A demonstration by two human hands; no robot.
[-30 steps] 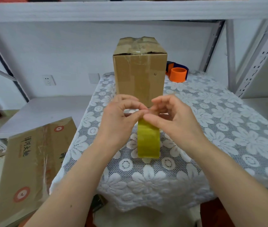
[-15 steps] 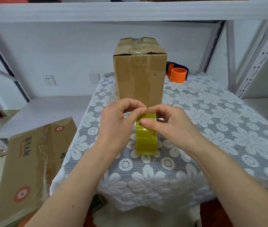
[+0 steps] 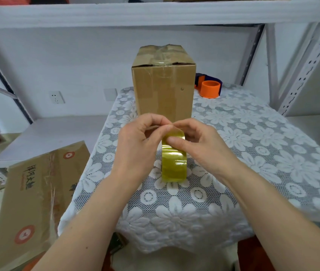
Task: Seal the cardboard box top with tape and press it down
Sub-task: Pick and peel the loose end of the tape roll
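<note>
Left hand: our left hand (image 3: 137,145) is curled around the near-left side of the roll of yellowish clear packing tape (image 3: 173,163), its thumb and forefinger pinched together at the top rim of the roll.
Right hand: our right hand (image 3: 200,145) closes on the same roll from the right, thumb laid flat across the top of the outer face; the other fingers curl behind it, so we cannot tell exactly what they touch.
Tape roll: we hold it on edge above the white lace tablecloth with a flower pattern (image 3: 243,153); whether its lower rim rests on the cloth, we cannot tell.
Box: the tall brown cardboard box (image 3: 164,89) stands upright on the cloth just beyond our hands, apart from them. Its top flaps are folded shut, with a wrinkled strip of clear tape (image 3: 162,59) running along the top and down over the near edge.
Dispenser: an orange and dark blue tape dispenser (image 3: 209,87) sits on the cloth behind the box, to its right.
Left of the table: a flattened brown carton with red round marks and printed characters (image 3: 33,192) leans low at our left.
Surroundings: a white metal shelving frame (image 3: 302,65) stands around the table.
</note>
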